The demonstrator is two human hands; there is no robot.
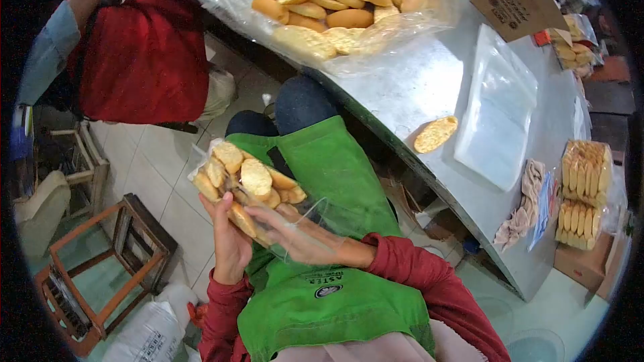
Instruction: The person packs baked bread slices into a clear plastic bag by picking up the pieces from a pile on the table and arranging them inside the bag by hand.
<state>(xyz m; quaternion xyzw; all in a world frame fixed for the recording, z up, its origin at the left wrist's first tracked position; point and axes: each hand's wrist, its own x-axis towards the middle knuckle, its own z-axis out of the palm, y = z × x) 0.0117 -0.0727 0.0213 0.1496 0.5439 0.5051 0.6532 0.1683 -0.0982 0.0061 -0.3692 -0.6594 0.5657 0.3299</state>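
Observation:
A clear plastic bag of bread pieces [256, 179] is held above the green apron. My left hand [231, 241] grips the bag's lower left side, with its fingers against the plastic. My right hand [302, 238] is inside the clear plastic at the bag's open end, its fingers pressed to the lower bread pieces. A single bread slice [436, 135] lies on the metal table [382, 104] near its edge. To the right of that slice is a stack of flat clear bags [496, 107]. A big plastic bag of bread pieces [335, 0] lies open at the table's far end.
Another person's arm [64, 37] and red clothing [144, 53] are at the upper left. A cardboard box [516, 3], packed bread [582, 174] and a crumpled cloth [526, 208] are on the right. A wooden frame stool [100, 268] stands on the floor at lower left.

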